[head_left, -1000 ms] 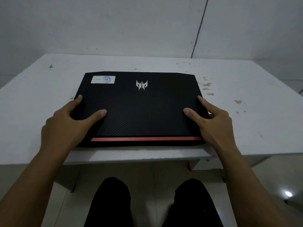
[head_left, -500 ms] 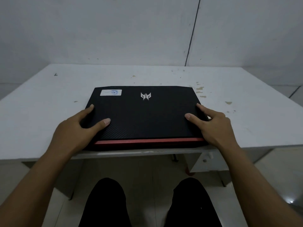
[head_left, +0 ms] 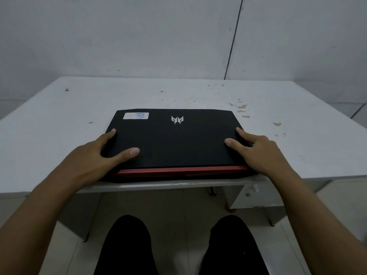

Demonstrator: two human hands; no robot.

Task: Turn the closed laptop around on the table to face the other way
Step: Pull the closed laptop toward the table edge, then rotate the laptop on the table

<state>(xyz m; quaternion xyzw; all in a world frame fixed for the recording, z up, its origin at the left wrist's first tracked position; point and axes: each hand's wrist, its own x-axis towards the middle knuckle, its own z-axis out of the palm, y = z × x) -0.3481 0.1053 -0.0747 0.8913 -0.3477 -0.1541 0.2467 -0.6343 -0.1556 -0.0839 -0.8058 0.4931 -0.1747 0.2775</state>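
A closed black laptop (head_left: 178, 143) lies flat at the near edge of the white table (head_left: 59, 120). Its red hinge strip faces me, a silver logo and a white sticker sit near its far edge. My left hand (head_left: 99, 155) grips the laptop's left side, thumb on the lid and fingers wrapped over the edge. My right hand (head_left: 258, 151) grips the right side the same way, thumb resting on the lid.
A grey wall rises right behind the table's far edge. Brown stains mark the tabletop to the right of the laptop. My legs in dark trousers (head_left: 129, 249) are under the table's near edge. A white drawer unit (head_left: 256, 197) hangs below at the right.
The view has tilted up and back, so the laptop looks lower and farther. Both hands keep the same hold on its sides; the laptop's heading is unchanged.
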